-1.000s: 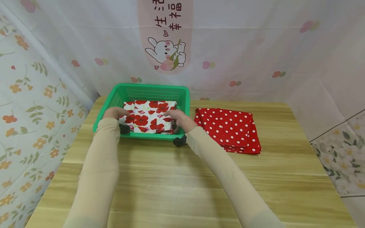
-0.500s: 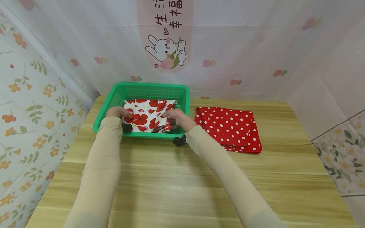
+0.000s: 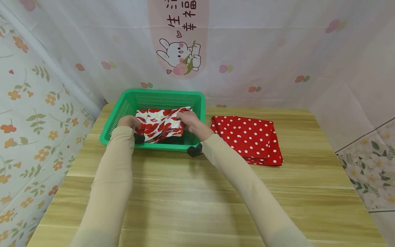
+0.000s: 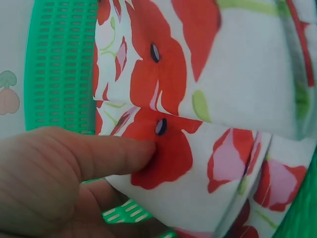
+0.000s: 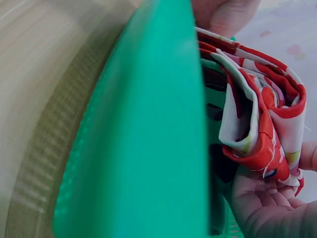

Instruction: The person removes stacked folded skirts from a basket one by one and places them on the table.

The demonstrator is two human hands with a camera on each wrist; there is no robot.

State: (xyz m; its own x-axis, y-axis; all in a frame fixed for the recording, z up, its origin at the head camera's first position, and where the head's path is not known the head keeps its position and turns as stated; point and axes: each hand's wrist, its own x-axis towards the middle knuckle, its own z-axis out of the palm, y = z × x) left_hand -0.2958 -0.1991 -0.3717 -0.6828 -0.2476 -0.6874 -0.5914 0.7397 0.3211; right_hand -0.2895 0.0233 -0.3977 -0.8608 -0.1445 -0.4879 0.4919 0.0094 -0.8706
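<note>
A folded white cloth with red poppies (image 3: 154, 124) lies bunched inside a green plastic basket (image 3: 166, 146). My left hand (image 3: 128, 121) pinches its left end, the thumb (image 4: 116, 154) on top of the fabric and the other fingers under it. At the opposite end my right hand (image 3: 193, 124) grips the cloth, with the fingers (image 5: 262, 193) beneath the folds and the thumb beside them. The right wrist view shows the layers curled into a loose roll above the basket's inside. Part of the right hand's fingers is hidden by the fabric.
Right of the basket, a folded red cloth with white dots (image 3: 247, 139) lies on the wooden table (image 3: 191, 199). Patterned curtains (image 3: 253, 51) hang behind and at both sides. A black wrist camera (image 3: 195, 151) overlaps the basket's front rim.
My right hand has taken hold of the floral cloth's right end and raised it, so the cloth is now creased and slanted. The left hand has shifted slightly right. The dotted cloth stays put.
</note>
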